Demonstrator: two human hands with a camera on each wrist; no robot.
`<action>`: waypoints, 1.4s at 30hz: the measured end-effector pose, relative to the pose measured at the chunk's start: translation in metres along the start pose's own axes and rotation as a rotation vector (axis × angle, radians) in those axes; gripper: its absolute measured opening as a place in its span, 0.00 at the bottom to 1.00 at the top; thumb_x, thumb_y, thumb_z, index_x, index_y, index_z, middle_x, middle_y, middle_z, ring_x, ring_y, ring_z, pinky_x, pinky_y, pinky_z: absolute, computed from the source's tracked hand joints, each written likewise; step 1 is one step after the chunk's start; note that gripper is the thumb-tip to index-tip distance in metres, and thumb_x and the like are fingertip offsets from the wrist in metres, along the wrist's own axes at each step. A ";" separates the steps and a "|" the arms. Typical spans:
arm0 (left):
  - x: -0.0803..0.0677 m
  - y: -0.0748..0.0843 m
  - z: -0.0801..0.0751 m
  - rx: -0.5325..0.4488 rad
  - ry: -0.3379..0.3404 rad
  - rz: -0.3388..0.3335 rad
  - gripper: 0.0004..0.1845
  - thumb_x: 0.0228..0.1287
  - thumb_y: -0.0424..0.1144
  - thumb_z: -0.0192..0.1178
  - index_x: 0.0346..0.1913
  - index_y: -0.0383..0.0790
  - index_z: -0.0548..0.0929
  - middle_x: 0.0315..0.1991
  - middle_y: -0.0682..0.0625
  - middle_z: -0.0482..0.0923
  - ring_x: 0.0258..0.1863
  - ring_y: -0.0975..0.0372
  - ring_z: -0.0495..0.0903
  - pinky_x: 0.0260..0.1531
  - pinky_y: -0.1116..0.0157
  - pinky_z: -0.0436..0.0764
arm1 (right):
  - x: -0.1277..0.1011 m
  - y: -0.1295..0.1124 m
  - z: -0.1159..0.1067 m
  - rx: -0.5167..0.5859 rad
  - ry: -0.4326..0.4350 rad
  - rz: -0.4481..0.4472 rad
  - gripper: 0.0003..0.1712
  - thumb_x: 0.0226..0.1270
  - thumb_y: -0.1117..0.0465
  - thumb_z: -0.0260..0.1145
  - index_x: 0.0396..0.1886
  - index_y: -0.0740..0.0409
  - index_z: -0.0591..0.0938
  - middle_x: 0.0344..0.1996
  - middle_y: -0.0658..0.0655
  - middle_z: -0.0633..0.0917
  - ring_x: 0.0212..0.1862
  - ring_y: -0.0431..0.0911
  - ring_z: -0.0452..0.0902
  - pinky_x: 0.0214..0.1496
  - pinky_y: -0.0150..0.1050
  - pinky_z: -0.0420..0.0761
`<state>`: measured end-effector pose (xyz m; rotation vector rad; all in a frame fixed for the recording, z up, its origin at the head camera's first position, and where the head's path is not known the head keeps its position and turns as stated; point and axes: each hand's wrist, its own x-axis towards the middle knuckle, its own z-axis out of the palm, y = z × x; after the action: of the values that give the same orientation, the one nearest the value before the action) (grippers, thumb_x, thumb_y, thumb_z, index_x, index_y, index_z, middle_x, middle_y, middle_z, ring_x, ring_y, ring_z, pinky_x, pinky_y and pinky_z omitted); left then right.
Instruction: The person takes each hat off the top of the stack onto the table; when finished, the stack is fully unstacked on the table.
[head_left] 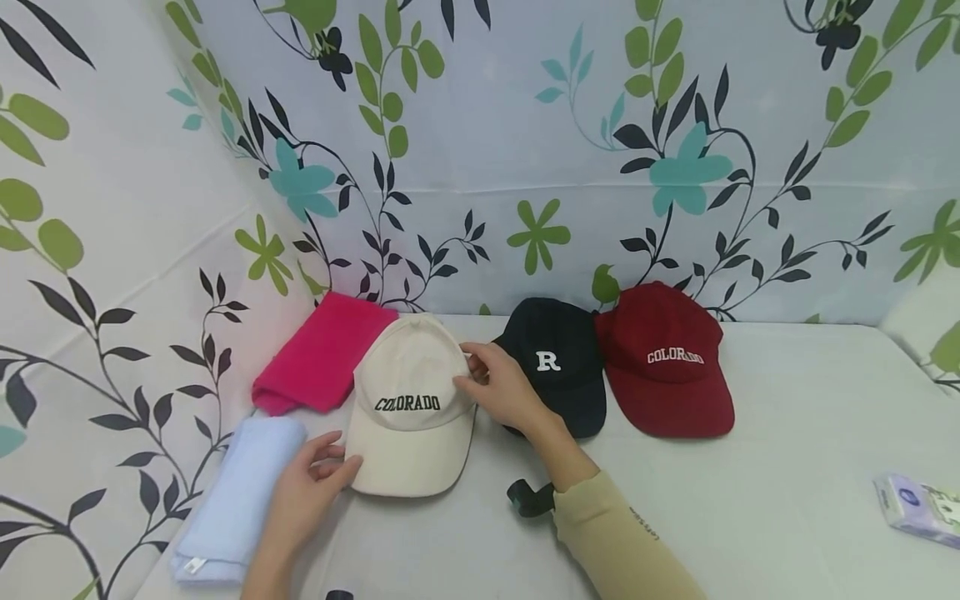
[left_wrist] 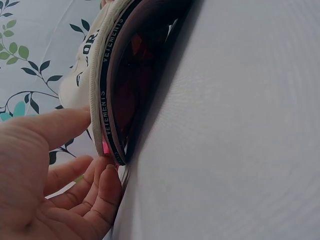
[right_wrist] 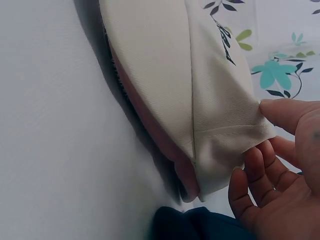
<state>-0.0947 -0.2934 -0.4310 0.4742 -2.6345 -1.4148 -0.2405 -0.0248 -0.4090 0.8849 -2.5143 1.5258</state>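
A cream cap (head_left: 408, 408) lettered COLORADO lies on the white table (head_left: 787, 433), brim toward me. My left hand (head_left: 337, 454) is at the brim's left edge; in the left wrist view the left hand (left_wrist: 95, 145) has its thumb against the cream cap's brim (left_wrist: 102, 90) and its fingers relaxed just below. My right hand (head_left: 468, 375) holds the crown's right side. In the right wrist view the right hand (right_wrist: 257, 132) pinches a corner of the cream cap's fabric (right_wrist: 210, 100) between thumb and fingers.
A black cap (head_left: 558, 362) with an R and a dark red COLORADO cap (head_left: 663, 362) sit to the right. A folded pink towel (head_left: 322, 354) and a pale blue towel (head_left: 232, 500) lie at the left. A tissue pack (head_left: 918, 504) is at the far right. Leaf-patterned sheets wall the back and left.
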 end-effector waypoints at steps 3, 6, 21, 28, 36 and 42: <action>0.000 0.000 0.000 -0.001 -0.007 0.006 0.34 0.66 0.47 0.69 0.69 0.34 0.72 0.55 0.39 0.79 0.49 0.55 0.81 0.39 0.71 0.79 | 0.000 0.000 0.001 -0.002 0.008 0.001 0.26 0.68 0.65 0.69 0.65 0.64 0.77 0.41 0.53 0.77 0.43 0.45 0.77 0.48 0.38 0.80; 0.001 -0.001 0.000 0.002 -0.010 0.012 0.34 0.66 0.48 0.69 0.69 0.33 0.72 0.55 0.38 0.79 0.51 0.51 0.82 0.39 0.71 0.79 | 0.000 0.000 0.002 0.001 0.009 0.010 0.27 0.68 0.65 0.70 0.65 0.64 0.76 0.41 0.53 0.77 0.43 0.45 0.76 0.48 0.39 0.80; 0.001 0.002 0.000 -0.023 -0.019 0.013 0.34 0.65 0.49 0.70 0.68 0.36 0.75 0.56 0.40 0.77 0.52 0.53 0.81 0.40 0.72 0.79 | -0.006 -0.005 0.000 0.022 0.059 -0.016 0.26 0.68 0.67 0.69 0.65 0.65 0.77 0.41 0.54 0.76 0.42 0.46 0.77 0.46 0.38 0.81; 0.001 0.005 0.000 -0.080 -0.009 0.024 0.32 0.66 0.47 0.70 0.69 0.37 0.75 0.57 0.42 0.75 0.47 0.63 0.80 0.38 0.72 0.78 | -0.006 -0.011 -0.004 0.041 0.081 -0.058 0.26 0.67 0.69 0.69 0.64 0.65 0.78 0.40 0.55 0.76 0.42 0.47 0.76 0.46 0.38 0.82; -0.002 0.006 0.002 -0.208 0.025 0.076 0.30 0.65 0.39 0.71 0.67 0.35 0.76 0.54 0.41 0.74 0.40 0.70 0.81 0.34 0.73 0.77 | -0.006 -0.021 -0.010 0.059 0.089 -0.088 0.26 0.66 0.70 0.70 0.64 0.65 0.78 0.40 0.56 0.77 0.42 0.48 0.76 0.47 0.40 0.82; -0.002 0.005 0.002 -0.250 0.035 0.079 0.30 0.64 0.39 0.71 0.68 0.36 0.76 0.54 0.42 0.73 0.39 0.70 0.81 0.32 0.73 0.76 | -0.007 -0.027 -0.014 0.057 0.113 -0.127 0.25 0.65 0.71 0.70 0.62 0.65 0.79 0.39 0.56 0.78 0.42 0.49 0.77 0.45 0.39 0.82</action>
<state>-0.0947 -0.2883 -0.4282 0.3578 -2.3758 -1.6626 -0.2242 -0.0190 -0.3830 0.9189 -2.3010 1.5683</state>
